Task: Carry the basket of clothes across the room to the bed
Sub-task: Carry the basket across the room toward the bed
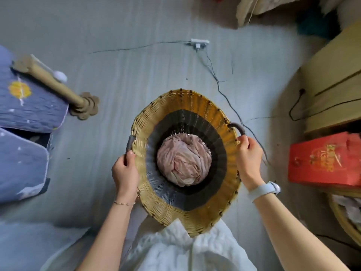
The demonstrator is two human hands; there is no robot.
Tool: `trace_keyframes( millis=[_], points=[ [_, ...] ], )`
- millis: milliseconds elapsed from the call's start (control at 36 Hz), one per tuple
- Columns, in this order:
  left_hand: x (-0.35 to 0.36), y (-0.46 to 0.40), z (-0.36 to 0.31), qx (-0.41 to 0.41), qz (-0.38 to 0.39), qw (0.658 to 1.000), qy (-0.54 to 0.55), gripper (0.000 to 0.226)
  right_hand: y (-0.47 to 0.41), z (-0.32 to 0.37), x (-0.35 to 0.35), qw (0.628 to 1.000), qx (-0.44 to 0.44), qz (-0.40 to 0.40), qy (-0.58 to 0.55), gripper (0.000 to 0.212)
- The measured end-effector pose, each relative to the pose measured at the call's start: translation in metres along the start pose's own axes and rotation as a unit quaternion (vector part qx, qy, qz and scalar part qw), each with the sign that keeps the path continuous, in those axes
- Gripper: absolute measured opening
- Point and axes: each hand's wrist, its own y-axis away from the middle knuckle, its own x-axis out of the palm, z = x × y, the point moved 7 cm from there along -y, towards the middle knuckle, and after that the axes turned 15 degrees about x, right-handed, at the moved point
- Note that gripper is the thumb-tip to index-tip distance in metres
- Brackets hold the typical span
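Observation:
A round woven basket (197,102) with a yellow rim band and dark inner bands hangs in front of me over the grey floor. A bundle of pink cloth (184,160) lies at its bottom. My left hand (125,171) is closed around the grey handle on the basket's left side. My right hand (248,153) grips the dark loop handle on the right side. The bed's blue quilt (29,108) with a yellow flower patch lies at the left edge of view.
A tan cardboard roll on a flower-shaped base (84,106) stands beside the bed. A white power strip (199,43) with trailing cables lies on the floor ahead. A red box (322,163) and cardboard boxes (332,90) line the right side.

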Motion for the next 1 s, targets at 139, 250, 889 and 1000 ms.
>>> trace_keyframes(
  millis=[139, 250, 889, 1000],
  points=[
    [-0.013, -0.091, -0.002, -0.043, -0.029, 0.999, -0.008, 0.033, -0.023, 0.067, 0.080, 0.999, 0.003, 0.014, 0.030, 0.036],
    [-0.028, -0.158, -0.014, -0.049, -0.050, 0.998, 0.000, 0.033, -0.036, 0.127, 0.135, 0.999, -0.009, 0.027, 0.045, 0.035],
    [-0.020, -0.489, -0.103, -0.135, -0.206, 0.969, 0.009, 0.042, -0.177, 0.460, 0.425, 0.969, -0.116, 0.192, 0.102, 0.029],
    [-0.017, -0.542, -0.126, -0.151, -0.222, 0.963, 0.014, 0.039, -0.200, 0.519, 0.478, 0.954, -0.136, 0.230, 0.134, 0.027]
  ],
)
